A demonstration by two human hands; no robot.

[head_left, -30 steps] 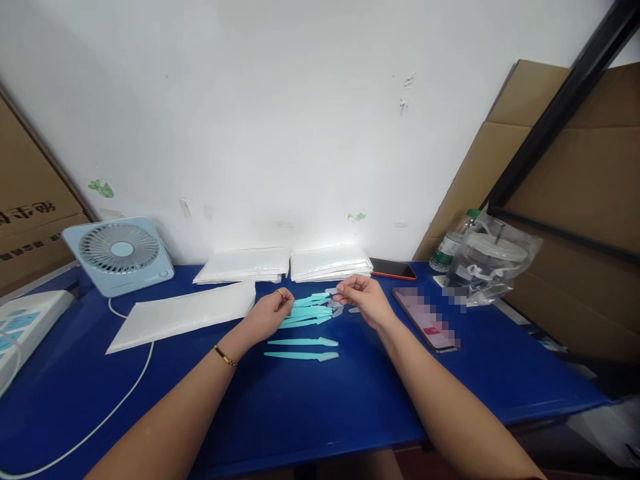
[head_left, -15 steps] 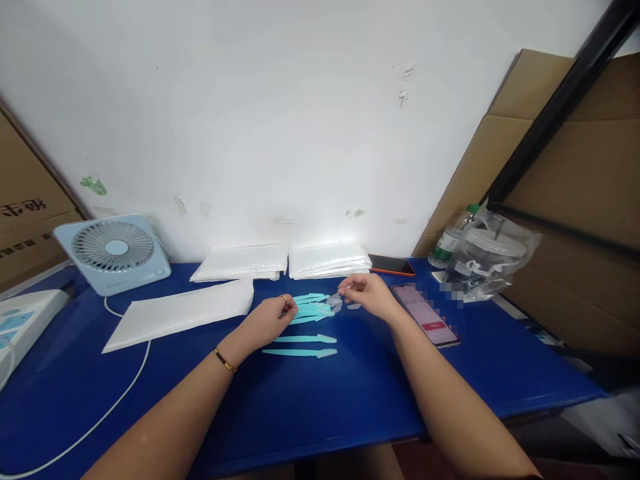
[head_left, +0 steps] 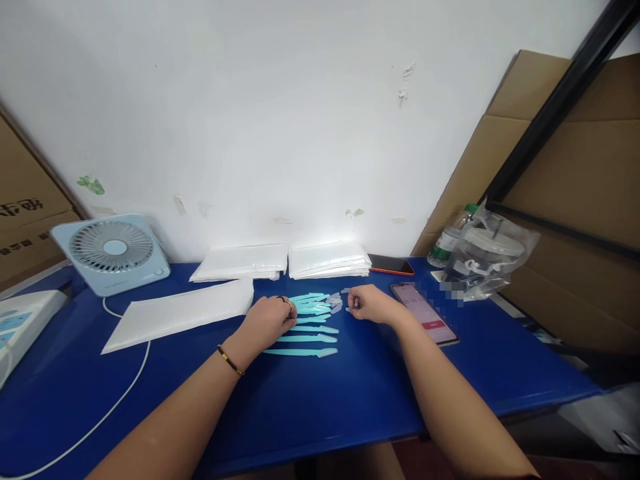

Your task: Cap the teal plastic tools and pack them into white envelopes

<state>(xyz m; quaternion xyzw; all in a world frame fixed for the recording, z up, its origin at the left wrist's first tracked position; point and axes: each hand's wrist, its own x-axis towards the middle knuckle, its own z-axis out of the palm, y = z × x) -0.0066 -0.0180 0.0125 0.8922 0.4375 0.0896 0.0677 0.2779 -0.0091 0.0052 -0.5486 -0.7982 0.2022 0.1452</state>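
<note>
My left hand [head_left: 270,321] pinches the handle end of a teal eyebrow razor [head_left: 320,329] that lies flat on the table. Nearer to me, two more razors [head_left: 307,352] are laid out roughly parallel to it. Beyond my fingers is a loose pile of teal razors [head_left: 310,307], partly covered by the hand. Several small translucent blade caps [head_left: 335,301] lie at the pile's right end. My right hand [head_left: 373,304] is closed just right of them, its fingertips on a small translucent cap [head_left: 348,309]; the fingers partly hide it.
Two stacks of white padded envelopes [head_left: 330,259] rest against the wall, and a single envelope [head_left: 180,313] lies at left. A blue fan [head_left: 115,253] with its cable stands behind. At right are a phone [head_left: 425,313], another phone [head_left: 393,265], a bottle [head_left: 447,243] and a bagged cup [head_left: 493,257].
My left hand has come slightly nearer, bringing a razor out of the pile beside the two laid-out ones. My right hand has shifted slightly right and down, away from the caps.
</note>
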